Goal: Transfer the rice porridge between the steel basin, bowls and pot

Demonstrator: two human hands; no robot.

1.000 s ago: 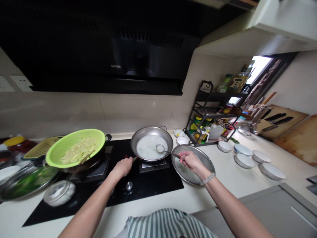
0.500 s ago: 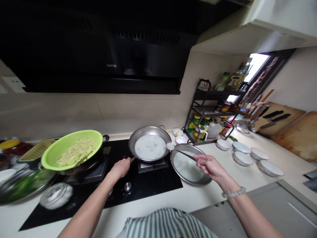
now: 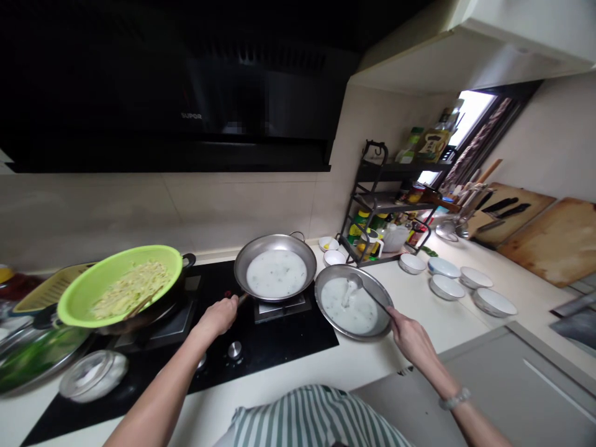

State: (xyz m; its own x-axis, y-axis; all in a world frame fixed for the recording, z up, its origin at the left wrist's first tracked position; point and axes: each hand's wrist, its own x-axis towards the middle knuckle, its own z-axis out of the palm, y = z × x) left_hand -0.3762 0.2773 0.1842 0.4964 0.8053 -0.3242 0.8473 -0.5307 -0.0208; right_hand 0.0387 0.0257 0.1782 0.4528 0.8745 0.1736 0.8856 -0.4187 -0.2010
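My left hand (image 3: pixel 220 317) is closed around the handle of a steel frying pan (image 3: pixel 244 256) on the burner. White milky liquid (image 3: pixel 275 273) with small dark bits lies in the pan. In my right hand (image 3: pixel 412 338) is the handle of a metal ladle (image 3: pixel 375 299). The ladle's bowl is tilted over a wide metal basin (image 3: pixel 384 290) to the right of the pan, and white liquid runs from it into the basin. Similar milky liquid with bits fills the lower part of the basin, which stands partly on the counter.
A green colander (image 3: pixel 69 304) of pale shredded food sits on the left burner, with chopsticks (image 3: pixel 142 304) in it. A glass jar (image 3: pixel 93 375) stands in front. To the right are a black spice rack (image 3: pixel 357 198) and several white bowls (image 3: pixel 447 287). A range hood (image 3: pixel 186 149) hangs above.
My right hand has moved right and down, bringing the ladle from between the pan and basin to over the basin, where it now pours. My left hand still grips the pan. The view has shifted slightly.
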